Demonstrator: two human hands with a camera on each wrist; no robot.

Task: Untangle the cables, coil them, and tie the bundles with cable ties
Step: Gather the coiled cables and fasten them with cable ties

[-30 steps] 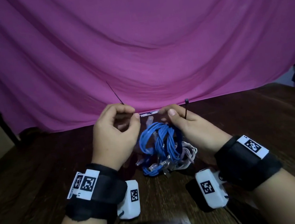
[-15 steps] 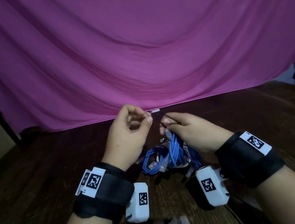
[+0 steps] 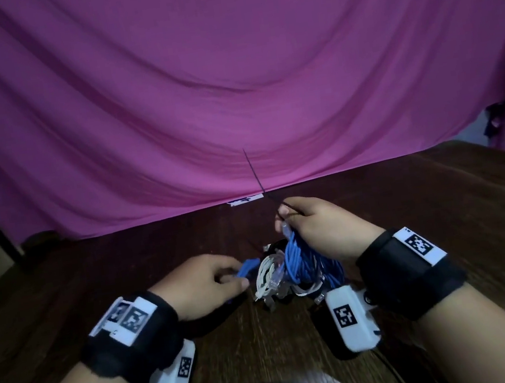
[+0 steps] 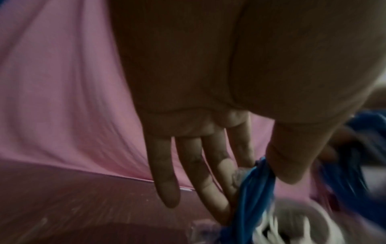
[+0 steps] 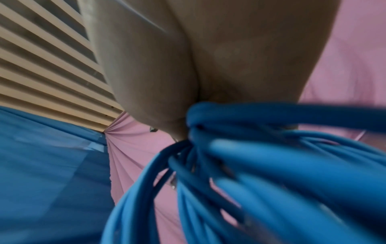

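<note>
Wooden table (image 3: pixel 408 202): left hand (image 3: pixel 200 288) dropped, pinching blue cable (image 3: pixel 299 256); right hand (image 3: pixel 324 230) grips bundle, tie (image 3: pixel 255 174).

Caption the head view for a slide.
Right hand lifts blue cable coil with black cable tie; left hand pinches a strand.

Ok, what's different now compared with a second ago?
The left hand left the cable tie, dropped to the table and now pinches blue cable strands at the pile's left edge. The right hand took over the tie, whose tail now stands upright. Unchanged: the right hand holds up the blue cable bundle, and the white cables lie beneath.
</note>
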